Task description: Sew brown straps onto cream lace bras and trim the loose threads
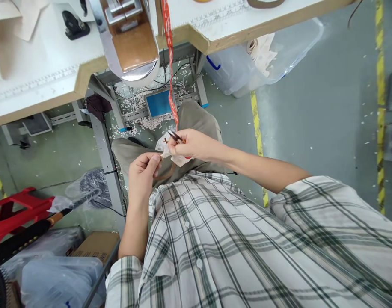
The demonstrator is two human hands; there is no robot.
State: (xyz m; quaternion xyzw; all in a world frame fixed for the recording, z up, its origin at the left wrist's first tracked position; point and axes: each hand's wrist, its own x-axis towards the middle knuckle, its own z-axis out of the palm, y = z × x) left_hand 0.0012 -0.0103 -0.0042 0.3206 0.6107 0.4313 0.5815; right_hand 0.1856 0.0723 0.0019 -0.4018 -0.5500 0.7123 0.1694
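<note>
The left hand [141, 173] pinched the edge of a pale cloth piece [179, 161] between thumb and forefinger, its other fingers curled in. The right hand [194, 144] had its fingers closed around a dark-tipped tool [174, 136] (small snips, by the look of the two points), beside the same cloth. The cloth lay between both hands, above the lap of the grey trousers [199, 117]. A red printed strap [170, 55] hung from the white worktable [38, 60] down to just beside the right hand; whether it joined the cloth could not be told. Under the worktable sat a blue-topped pedal [158, 103] among scattered white scraps [147, 123], and a clear plastic bin [226, 70] stood to the right.
</note>
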